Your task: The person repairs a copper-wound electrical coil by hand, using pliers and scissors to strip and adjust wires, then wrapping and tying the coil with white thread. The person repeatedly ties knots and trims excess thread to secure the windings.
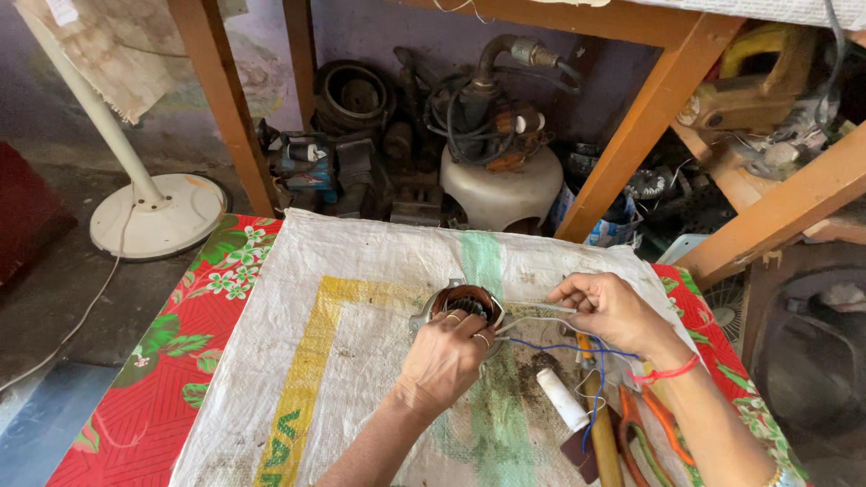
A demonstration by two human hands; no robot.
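Note:
A small electric motor stator (pixel 462 300) with copper windings sits on a white woven sack (pixel 361 307) spread over the table. My left hand (pixel 442 361) grips the stator from the near side, rings on two fingers. My right hand (pixel 613 311) is just right of it, fingers pinched on thin wire leads (pixel 532 313) that run from the stator. Blue and white wires (pixel 577 350) trail under my right wrist, which wears a red thread.
A white tube (pixel 561 398), a wooden-handled tool (pixel 603 433) and orange-handled pliers (pixel 645 428) lie at the right. A red floral cloth (pixel 180 352) covers the table. A white fan base (pixel 158 215) stands on the floor left; old motors and a pump (pixel 496 135) crowd behind.

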